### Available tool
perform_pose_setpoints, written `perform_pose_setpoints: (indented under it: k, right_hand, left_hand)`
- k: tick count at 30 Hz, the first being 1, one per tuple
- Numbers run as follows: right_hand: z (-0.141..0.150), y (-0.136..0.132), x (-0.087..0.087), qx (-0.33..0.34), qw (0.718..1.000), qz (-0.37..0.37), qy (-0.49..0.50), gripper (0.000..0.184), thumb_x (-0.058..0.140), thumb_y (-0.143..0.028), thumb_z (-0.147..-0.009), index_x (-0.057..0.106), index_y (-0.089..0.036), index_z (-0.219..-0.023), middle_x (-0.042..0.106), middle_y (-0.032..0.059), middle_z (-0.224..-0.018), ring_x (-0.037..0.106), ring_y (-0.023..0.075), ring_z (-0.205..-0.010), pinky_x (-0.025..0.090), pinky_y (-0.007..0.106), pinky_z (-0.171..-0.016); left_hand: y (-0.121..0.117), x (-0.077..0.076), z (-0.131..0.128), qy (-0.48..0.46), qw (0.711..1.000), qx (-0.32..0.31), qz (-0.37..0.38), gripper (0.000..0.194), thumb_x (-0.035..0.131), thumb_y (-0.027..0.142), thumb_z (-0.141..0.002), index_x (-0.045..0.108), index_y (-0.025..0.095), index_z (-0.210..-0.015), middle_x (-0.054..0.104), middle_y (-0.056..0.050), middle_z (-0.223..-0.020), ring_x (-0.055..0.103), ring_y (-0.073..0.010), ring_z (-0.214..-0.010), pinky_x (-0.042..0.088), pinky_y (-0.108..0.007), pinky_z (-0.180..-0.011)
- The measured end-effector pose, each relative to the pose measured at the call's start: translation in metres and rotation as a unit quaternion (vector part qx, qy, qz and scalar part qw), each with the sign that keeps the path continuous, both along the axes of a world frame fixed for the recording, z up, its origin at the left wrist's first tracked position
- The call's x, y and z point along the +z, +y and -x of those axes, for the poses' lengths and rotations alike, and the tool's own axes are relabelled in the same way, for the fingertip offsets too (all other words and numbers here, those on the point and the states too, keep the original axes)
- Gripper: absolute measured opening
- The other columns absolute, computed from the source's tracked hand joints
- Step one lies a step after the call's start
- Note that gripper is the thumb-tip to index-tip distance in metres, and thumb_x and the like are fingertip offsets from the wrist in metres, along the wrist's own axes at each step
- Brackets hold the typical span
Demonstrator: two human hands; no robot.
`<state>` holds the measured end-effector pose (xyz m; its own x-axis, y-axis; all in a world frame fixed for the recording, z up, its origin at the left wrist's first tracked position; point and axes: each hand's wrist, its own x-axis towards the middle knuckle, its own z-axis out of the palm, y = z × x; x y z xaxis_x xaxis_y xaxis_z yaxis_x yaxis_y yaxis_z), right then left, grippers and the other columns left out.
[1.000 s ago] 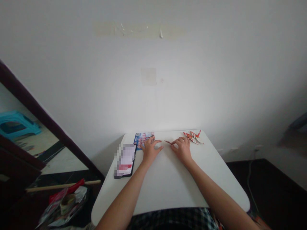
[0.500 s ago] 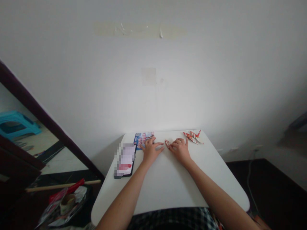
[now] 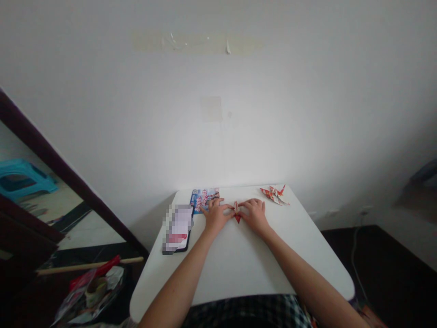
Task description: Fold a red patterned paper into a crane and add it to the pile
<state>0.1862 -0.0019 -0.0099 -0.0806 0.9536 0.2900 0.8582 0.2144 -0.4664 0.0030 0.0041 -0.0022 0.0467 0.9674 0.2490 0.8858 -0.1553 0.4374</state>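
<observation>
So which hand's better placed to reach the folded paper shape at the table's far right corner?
Likely the right hand: it's nearest that red-and-white paper shape. The left hand is farther away, across the small folded paper. Both hands seem to touch the latter, though.

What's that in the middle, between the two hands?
A small folded red-and-white paper sits between the left hand and the right hand, with fingertips of both right at its sides; the head view shows it.
</observation>
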Motion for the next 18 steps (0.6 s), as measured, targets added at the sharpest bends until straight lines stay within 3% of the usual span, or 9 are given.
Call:
perform_pose_setpoints:
  k: [3, 7, 18]
  right_hand:
    - [-0.0002, 0.0025, -0.0024, -0.019, 1.000, 0.001, 0.004, 0.038, 0.076, -0.040, -0.088, 0.073, -0.031, -0.124, 0.066, 0.0094, -0.129, 0.047, 0.0323, -0.130, 0.024, 0.060, -0.119]
    - [-0.0006, 0.0047, -0.0053, -0.015, 1.000, 0.002, 0.000, 0.033, 0.077, -0.040, -0.087, 0.076, -0.035, -0.119, 0.065, 0.0075, -0.129, 0.048, 0.0310, -0.128, 0.024, 0.056, -0.118]
    - [-0.0022, 0.0086, -0.0098, -0.015, 0.999, -0.021, 0.035, 0.027, 0.077, -0.035, -0.084, 0.078, -0.033, -0.112, 0.069, 0.0080, -0.122, 0.051, 0.0318, -0.123, 0.030, 0.052, -0.112]
  left_hand:
    - [0.0010, 0.0009, -0.0003, 0.009, 1.000, 0.001, 0.011, 0.023, 0.075, 0.051, -0.085, 0.079, 0.046, -0.107, 0.059, -0.001, -0.147, 0.041, -0.0366, -0.143, 0.018, -0.082, -0.114]
    - [0.0021, 0.0002, -0.0003, 0.006, 1.000, 0.003, 0.014, 0.031, 0.077, 0.049, -0.083, 0.077, 0.048, -0.114, 0.058, -0.001, -0.150, 0.040, -0.0374, -0.144, 0.017, -0.084, -0.114]
    - [-0.0010, 0.0093, -0.0050, -0.029, 0.999, 0.005, 0.020, 0.029, 0.081, 0.037, -0.081, 0.080, 0.041, -0.109, 0.056, -0.003, -0.153, 0.038, -0.0394, -0.145, 0.013, -0.083, -0.116]
